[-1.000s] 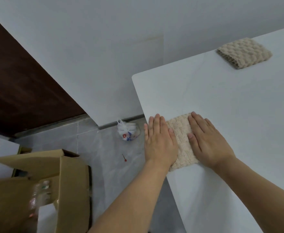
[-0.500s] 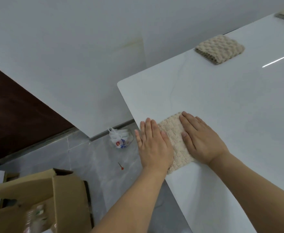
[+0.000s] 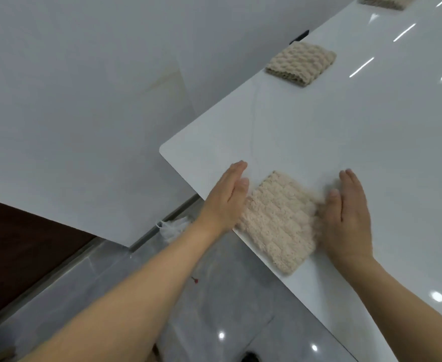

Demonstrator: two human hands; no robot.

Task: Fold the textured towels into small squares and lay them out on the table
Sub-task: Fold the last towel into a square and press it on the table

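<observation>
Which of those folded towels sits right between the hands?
The nearest towel, at the table's front edge; the other two lie farther back, untouched.

Surface finishes as I see them from the head camera.
Nearest towel: fluffy beige cloth with a ribbed, nubbly pile; second towel: same bumpy cloth. Table: smooth, glossy white, mirroring lights. Floor: polished grey stone-look tile.

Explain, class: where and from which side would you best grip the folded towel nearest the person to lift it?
Probably pinch the nearest folded towel at its near edge, which hangs over the table rim, coming from the person's side: fingers fit under it there. Both hands flank it.
</observation>
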